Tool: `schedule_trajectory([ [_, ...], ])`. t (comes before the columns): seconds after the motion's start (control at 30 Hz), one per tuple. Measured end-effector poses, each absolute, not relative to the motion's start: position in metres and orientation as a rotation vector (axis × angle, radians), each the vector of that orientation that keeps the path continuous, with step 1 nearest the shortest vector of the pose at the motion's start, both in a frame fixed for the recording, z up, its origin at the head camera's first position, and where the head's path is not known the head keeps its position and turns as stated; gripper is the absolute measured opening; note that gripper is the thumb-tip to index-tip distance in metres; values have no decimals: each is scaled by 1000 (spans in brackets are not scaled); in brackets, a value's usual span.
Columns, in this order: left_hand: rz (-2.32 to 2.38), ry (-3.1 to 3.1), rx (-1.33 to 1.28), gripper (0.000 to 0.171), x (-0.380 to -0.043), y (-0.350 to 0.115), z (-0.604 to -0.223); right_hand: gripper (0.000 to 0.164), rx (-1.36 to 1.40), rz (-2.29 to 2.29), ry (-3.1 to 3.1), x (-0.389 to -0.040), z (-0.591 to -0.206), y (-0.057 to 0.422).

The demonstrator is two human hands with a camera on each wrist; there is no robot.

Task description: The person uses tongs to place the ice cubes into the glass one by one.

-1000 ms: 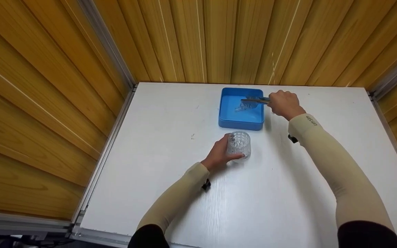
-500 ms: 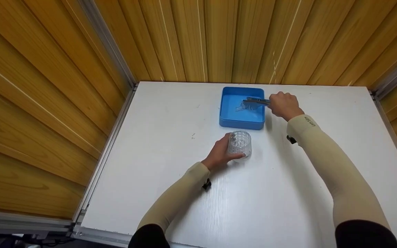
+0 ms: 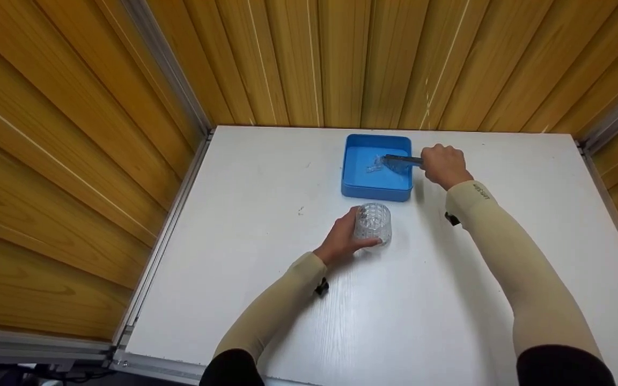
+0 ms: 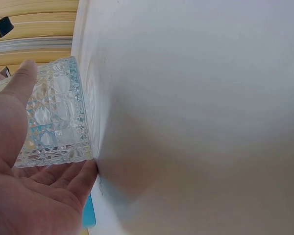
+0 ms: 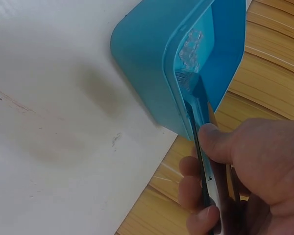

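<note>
My left hand holds a clear patterned glass standing on the table in front of the box. In the left wrist view, thumb and fingers lie on opposite sides of the glass. My right hand is just beyond the right side of a blue square box, gripping metal tongs that reach in over its wall. Clear ice-like pieces lie on the box floor, left of the tongs' ends. The right wrist view shows the tongs between thumb and fingers, their ends close to the clear pieces.
The white table bears a few small dark marks. Wood-panelled walls stand behind it and on both sides, with metal framing along the left edge.
The tongs' ends have shifted slightly right inside the box and look closer together, leaving the clear pieces more visible on their left. The left hand and glass stay in place.
</note>
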State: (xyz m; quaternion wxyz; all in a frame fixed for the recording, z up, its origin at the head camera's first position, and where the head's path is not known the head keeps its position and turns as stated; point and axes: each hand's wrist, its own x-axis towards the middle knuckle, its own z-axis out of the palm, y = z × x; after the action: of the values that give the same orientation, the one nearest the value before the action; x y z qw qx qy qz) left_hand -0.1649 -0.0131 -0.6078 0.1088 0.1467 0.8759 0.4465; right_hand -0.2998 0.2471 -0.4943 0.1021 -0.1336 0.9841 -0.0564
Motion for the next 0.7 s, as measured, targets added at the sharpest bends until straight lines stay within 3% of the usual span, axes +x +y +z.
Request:
schedule_trajectory([
  [0.7, 1340, 2566, 461, 96, -165, -14, -610, 29, -236, -295, 2845, -298, -497, 243],
])
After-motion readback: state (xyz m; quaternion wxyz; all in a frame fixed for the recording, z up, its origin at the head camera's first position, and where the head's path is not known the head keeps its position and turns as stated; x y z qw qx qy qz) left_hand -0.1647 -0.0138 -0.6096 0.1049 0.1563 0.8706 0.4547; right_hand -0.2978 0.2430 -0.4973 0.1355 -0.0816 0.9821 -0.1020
